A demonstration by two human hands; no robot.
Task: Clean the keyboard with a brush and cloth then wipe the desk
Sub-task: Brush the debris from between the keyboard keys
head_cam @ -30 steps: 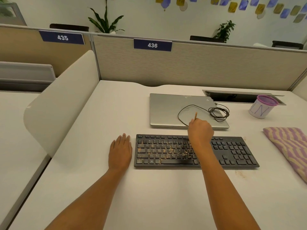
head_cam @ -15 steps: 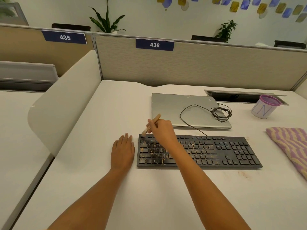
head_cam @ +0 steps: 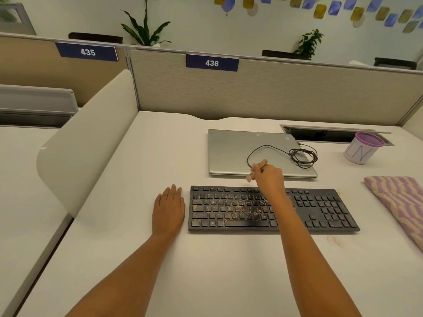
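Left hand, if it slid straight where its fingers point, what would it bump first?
Probably nothing on the desk: the left hand would pass left of the laptop and reach the beige partition, though depth is unclear.

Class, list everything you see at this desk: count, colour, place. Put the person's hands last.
desk: 1, white, centre
keyboard: 1, black, crumb-dusted, desk front
brush: 1, wooden, above keyboard's back edge
cloth: 1, purple-beige striped, desk's right edge
laptop: 1, silver, behind keyboard
cable: 1, black, on laptop
cup: 1, white, purple rim, back right
plants: 2, green, behind partition
left hand: 1, flat on desk beside keyboard
right hand: 1, gripping brush
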